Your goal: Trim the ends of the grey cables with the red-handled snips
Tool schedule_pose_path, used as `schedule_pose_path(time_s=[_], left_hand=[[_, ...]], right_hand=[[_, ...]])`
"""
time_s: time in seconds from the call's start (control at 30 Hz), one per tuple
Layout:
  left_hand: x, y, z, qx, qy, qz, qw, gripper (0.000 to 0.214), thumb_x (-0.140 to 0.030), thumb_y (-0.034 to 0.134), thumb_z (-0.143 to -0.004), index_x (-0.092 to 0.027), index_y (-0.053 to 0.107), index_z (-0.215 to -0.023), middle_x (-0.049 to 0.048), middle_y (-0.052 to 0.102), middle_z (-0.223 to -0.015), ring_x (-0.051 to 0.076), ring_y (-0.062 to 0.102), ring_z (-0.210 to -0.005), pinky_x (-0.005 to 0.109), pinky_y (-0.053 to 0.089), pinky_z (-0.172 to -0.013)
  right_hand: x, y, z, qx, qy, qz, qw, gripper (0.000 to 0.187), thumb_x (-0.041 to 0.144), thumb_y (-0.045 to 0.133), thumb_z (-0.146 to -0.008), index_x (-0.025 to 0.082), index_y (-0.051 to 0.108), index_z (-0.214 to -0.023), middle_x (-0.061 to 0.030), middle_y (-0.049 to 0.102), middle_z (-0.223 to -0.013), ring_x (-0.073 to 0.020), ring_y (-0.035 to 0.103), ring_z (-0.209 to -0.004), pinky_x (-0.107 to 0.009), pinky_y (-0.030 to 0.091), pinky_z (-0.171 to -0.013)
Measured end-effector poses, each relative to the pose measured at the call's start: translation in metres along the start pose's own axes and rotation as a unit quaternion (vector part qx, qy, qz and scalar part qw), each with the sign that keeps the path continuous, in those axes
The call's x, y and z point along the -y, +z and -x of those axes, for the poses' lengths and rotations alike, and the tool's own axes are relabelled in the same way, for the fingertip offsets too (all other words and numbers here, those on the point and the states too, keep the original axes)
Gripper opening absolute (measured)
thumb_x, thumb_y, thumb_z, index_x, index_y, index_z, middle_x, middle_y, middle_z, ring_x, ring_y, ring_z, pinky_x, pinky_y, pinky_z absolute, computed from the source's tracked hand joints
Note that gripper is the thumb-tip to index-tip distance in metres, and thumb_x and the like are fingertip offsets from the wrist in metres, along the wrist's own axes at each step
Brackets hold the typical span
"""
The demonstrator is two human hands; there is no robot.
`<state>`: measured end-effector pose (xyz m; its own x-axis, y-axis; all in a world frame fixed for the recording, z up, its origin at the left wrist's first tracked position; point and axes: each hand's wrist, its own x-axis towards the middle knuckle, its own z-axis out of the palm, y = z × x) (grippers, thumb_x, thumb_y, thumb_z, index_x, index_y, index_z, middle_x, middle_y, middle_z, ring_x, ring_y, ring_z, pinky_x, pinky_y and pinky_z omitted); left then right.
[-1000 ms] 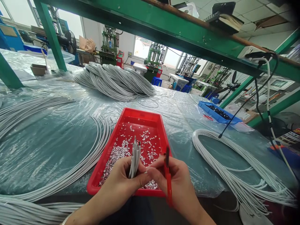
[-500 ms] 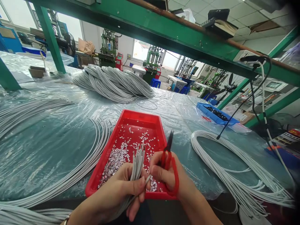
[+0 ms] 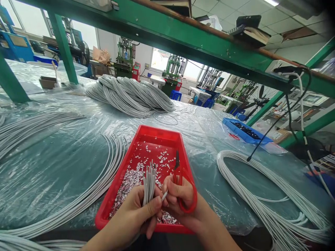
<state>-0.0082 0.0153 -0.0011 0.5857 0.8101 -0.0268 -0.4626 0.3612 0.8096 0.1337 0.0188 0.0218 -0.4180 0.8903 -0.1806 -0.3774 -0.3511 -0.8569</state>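
Observation:
My left hand is closed round a bundle of grey cables, their cut ends pointing up. One cable end leans out of the bundle to the right, between my two hands. My right hand has its fingers through the loops of red-handled scissors, whose dark blades point up. The right thumb and fingertips meet at the tip of that single cable; whether they pinch it is hard to make out. Both hands are over the near end of a red tray holding many small silvery foil scraps.
A large pile of grey cable lies at the back. Coiled cables rest on the right, more cables on the left. A blue tray of black parts stands back right. A green shelf beam crosses above; a black cord hangs down.
The scissors have swung left and more upright in my right hand. My right fingertips have shifted slightly left at the single cable end. The view has moved a little.

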Motion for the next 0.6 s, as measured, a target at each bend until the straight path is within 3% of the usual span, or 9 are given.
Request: schedule_pose_path(time_s=[0.1, 0.17, 0.23, 0.3, 0.37, 0.43, 0.5, 0.6], left_hand=[[-0.001, 0.003, 0.001, -0.052, -0.013, -0.021, 0.998, 0.031, -0.037, 0.074, -0.073, -0.013, 0.055, -0.074, -0.0042, 0.049, -0.046, 0.004, 0.035, -0.035, 0.015, 0.02, -0.035], [0.0, 0.003, 0.001, -0.058, -0.03, -0.024, 0.998, 0.031, -0.033, 0.077, -0.069, -0.013, 0.053, -0.071, -0.005, 0.047, -0.043, 0.005, 0.035, -0.035, 0.015, 0.021, -0.035], [0.003, 0.0, 0.0, -0.04, -0.025, -0.022, 0.999, 0.028, -0.032, 0.072, -0.075, -0.014, 0.052, -0.067, -0.0035, 0.048, -0.042, 0.006, 0.037, -0.035, 0.015, 0.022, -0.036], [0.006, -0.004, 0.0, 0.0, -0.008, -0.012, 1.0, 0.025, -0.037, 0.066, -0.08, -0.014, 0.055, -0.077, -0.0028, 0.05, -0.042, 0.007, 0.041, -0.034, 0.017, 0.022, -0.037], [0.007, -0.006, 0.0, 0.041, -0.014, -0.021, 0.999, 0.029, -0.041, 0.066, -0.079, -0.014, 0.057, -0.074, -0.0008, 0.052, -0.048, 0.007, 0.045, -0.036, 0.018, 0.021, -0.037], [0.006, -0.008, 0.002, 0.093, -0.027, -0.032, 0.995, 0.034, -0.045, 0.064, -0.08, -0.013, 0.057, -0.07, -0.0008, 0.049, -0.051, 0.006, 0.04, -0.035, 0.018, 0.019, -0.035], [0.003, -0.008, 0.003, 0.131, -0.032, -0.029, 0.99, 0.037, -0.047, 0.061, -0.081, -0.014, 0.055, -0.066, -0.0022, 0.042, -0.049, 0.004, 0.03, -0.033, 0.019, 0.016, -0.032], [0.001, -0.008, 0.004, 0.131, -0.031, -0.008, 0.991, 0.036, -0.046, 0.059, -0.082, -0.014, 0.054, -0.067, -0.0036, 0.038, -0.048, 0.004, 0.021, -0.035, 0.019, 0.013, -0.032]], right_hand=[[0.004, -0.006, 0.005, -0.043, -0.042, 0.058, 0.997, 0.027, 0.031, 0.066, -0.074, 0.008, 0.054, -0.067, 0.0024, 0.042, -0.048, -0.0029, 0.036, -0.044, -0.014, 0.024, -0.041], [0.009, -0.009, 0.01, -0.029, -0.054, 0.091, 0.994, 0.02, 0.026, 0.067, -0.072, 0.007, 0.061, -0.076, 0.0014, 0.048, -0.051, -0.002, 0.036, -0.043, -0.014, 0.023, -0.04], [0.014, -0.009, 0.014, -0.002, -0.056, 0.101, 0.993, 0.019, 0.019, 0.071, -0.066, 0.008, 0.064, -0.08, 0.0007, 0.052, -0.055, -0.0039, 0.043, -0.049, -0.014, 0.03, -0.045], [0.015, -0.008, 0.014, 0.0, -0.056, 0.097, 0.994, 0.017, 0.007, 0.071, -0.061, 0.009, 0.064, -0.076, 0.0006, 0.055, -0.058, -0.0048, 0.048, -0.054, -0.014, 0.034, -0.051], [0.012, -0.006, 0.012, -0.004, -0.045, 0.076, 0.996, 0.016, 0.003, 0.07, -0.058, 0.008, 0.061, -0.071, -0.0009, 0.058, -0.061, -0.0061, 0.051, -0.056, -0.015, 0.036, -0.052], [0.004, -0.003, 0.01, 0.025, -0.008, 0.031, 0.999, 0.015, 0.016, 0.07, -0.062, 0.009, 0.056, -0.061, -0.0008, 0.054, -0.051, -0.0079, 0.05, -0.048, -0.018, 0.036, -0.048], [-0.004, 0.0, 0.008, 0.067, 0.036, -0.023, 0.997, 0.034, 0.031, 0.065, -0.067, 0.012, 0.044, -0.048, 0.0025, 0.039, -0.036, -0.0059, 0.039, -0.035, -0.018, 0.031, -0.042], [-0.009, 0.006, 0.009, 0.074, 0.065, -0.067, 0.993, 0.046, 0.034, 0.059, -0.073, 0.013, 0.027, -0.047, 0.0074, 0.021, -0.034, -0.0003, 0.017, -0.028, -0.017, 0.022, -0.04]])
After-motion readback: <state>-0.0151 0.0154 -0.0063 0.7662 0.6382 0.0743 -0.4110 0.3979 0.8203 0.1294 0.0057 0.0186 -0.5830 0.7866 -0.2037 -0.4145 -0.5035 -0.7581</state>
